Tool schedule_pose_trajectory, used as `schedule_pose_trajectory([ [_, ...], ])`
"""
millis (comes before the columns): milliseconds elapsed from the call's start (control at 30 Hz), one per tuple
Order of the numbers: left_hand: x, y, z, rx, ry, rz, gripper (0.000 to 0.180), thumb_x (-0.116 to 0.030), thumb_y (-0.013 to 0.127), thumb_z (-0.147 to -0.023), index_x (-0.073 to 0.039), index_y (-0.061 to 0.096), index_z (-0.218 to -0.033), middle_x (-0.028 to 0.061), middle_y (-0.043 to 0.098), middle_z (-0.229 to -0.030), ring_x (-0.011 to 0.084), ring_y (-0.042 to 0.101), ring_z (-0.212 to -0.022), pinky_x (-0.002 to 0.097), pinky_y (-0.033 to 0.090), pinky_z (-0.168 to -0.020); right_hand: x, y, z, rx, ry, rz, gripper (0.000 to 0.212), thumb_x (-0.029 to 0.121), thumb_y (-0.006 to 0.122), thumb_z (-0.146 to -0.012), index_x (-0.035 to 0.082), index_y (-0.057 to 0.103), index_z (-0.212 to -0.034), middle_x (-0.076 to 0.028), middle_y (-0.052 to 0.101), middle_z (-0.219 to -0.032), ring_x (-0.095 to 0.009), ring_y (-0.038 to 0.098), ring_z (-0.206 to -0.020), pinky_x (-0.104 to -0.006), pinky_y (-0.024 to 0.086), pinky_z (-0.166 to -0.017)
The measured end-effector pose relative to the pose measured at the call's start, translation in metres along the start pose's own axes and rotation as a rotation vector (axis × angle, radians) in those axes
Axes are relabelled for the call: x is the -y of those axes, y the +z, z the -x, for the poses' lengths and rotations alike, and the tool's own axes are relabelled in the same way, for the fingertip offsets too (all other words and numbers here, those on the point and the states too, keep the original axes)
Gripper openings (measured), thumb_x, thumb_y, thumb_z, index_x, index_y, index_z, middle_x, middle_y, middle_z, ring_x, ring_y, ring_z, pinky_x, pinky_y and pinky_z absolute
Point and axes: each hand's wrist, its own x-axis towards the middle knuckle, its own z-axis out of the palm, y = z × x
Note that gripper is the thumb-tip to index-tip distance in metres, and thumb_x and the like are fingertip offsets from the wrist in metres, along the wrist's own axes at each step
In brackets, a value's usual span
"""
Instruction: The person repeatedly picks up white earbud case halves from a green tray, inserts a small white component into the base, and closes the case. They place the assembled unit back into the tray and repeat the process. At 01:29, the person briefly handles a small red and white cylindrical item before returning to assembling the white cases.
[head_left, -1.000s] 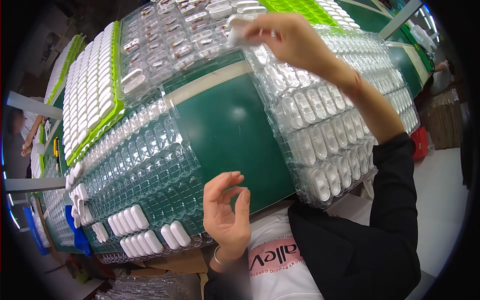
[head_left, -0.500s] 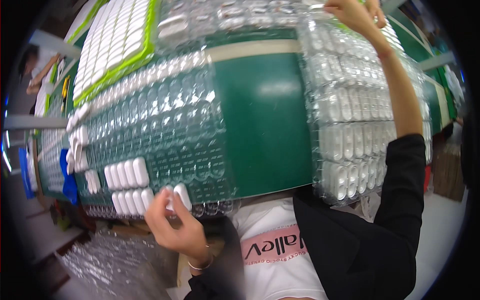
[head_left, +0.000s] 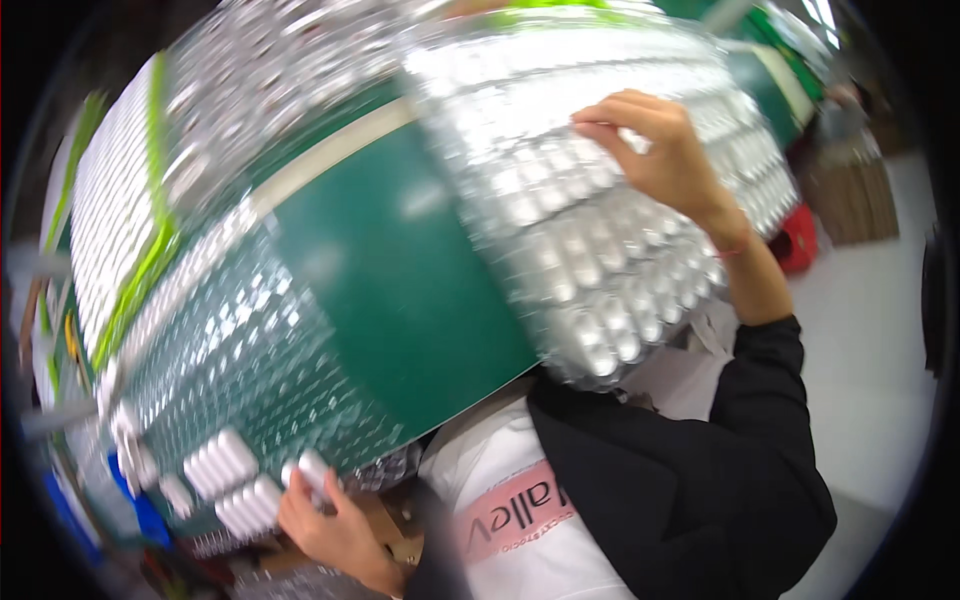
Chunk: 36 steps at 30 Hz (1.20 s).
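Note:
My left hand (head_left: 330,525) is at the near edge of a clear blister tray (head_left: 240,320). Its thumb and fingers close around a smooth white oval piece (head_left: 313,468), with another right beside it. Left of that hand, two short rows of similar white oval pieces (head_left: 222,463) lie on the tray. Over on the right, my right hand (head_left: 655,150) is raised above a second blister tray (head_left: 590,250) filled with white and silvery oval parts. Its thumb and fingertips are pinched together; motion blur hides whatever is between them.
A lime-green-edged tray (head_left: 160,240) of white pieces stands far left. More filled blister trays (head_left: 290,60) lie at the back. Between the two near trays shows the green tabletop (head_left: 400,270). A red object (head_left: 797,240) and brown cardboard (head_left: 850,200) are beyond the table's right side.
The whole view has swung and tilted to the right. My right hand has come back from the far end to above the middle of the right tray. My left hand stays by the same white pieces.

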Motion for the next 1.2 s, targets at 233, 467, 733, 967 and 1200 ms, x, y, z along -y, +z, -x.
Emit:
schedule_pose_trajectory([
  [233,-0.032,-0.023,-0.011,-0.062,-0.04,-0.016,0.026,-0.012,0.069,-0.086,0.002,0.066,-0.109,0.0179,0.068,-0.097,0.0292,0.067,-0.087,0.0359,0.053,-0.076,-0.114,-0.059,0.073,-0.195,0.532,0.204,0.015,0.013,0.067,-0.088,0.003,0.073,-0.097,-0.007,0.072,-0.078,-0.012,0.067,-0.065,-0.0242,0.048,-0.057],
  [467,-0.045,-0.041,-0.02,-0.118,0.098,0.089,0.029,-0.015,0.07,-0.087,0.003,0.066,-0.109,0.0196,0.068,-0.098,0.0313,0.066,-0.088,0.0383,0.051,-0.077,-0.248,-0.126,0.147,0.067,0.827,0.807,0.022,0.025,0.064,-0.083,0.007,0.071,-0.093,-0.011,0.071,-0.084,-0.031,0.068,-0.079,-0.038,0.053,-0.074],
  [733,-0.101,0.006,-0.03,-0.026,0.446,0.534,0.028,0.006,0.053,-0.09,0.004,0.059,-0.117,0.0151,0.058,-0.107,0.0236,0.058,-0.096,0.0329,0.047,-0.088,-0.269,-0.132,0.14,0.066,0.865,0.706,0.024,0.021,0.061,-0.079,0.005,0.068,-0.095,-0.017,0.069,-0.091,-0.033,0.067,-0.081,-0.0392,0.052,-0.073],
  [967,-0.147,0.027,-0.037,0.356,0.064,1.368,0.032,0.001,0.055,-0.093,0.008,0.049,-0.124,0.0151,0.06,-0.115,0.0198,0.06,-0.105,0.0289,0.048,-0.089,-0.083,-0.053,0.035,-0.016,0.735,-0.632,0.027,0.024,0.06,-0.095,0.001,0.063,-0.108,-0.009,0.068,-0.105,-0.015,0.067,-0.092,-0.0253,0.053,-0.074],
  [1200,-0.141,0.029,-0.042,0.56,0.024,1.714,0.047,-0.002,0.061,-0.091,0.008,0.044,-0.133,0.0155,0.059,-0.12,0.0211,0.059,-0.11,0.0318,0.05,-0.091,0.062,0.008,0.001,0.31,0.501,-1.008,0.027,-0.003,0.063,-0.088,-0.004,0.063,-0.115,-0.01,0.066,-0.106,-0.012,0.064,-0.095,-0.0236,0.053,-0.083],
])
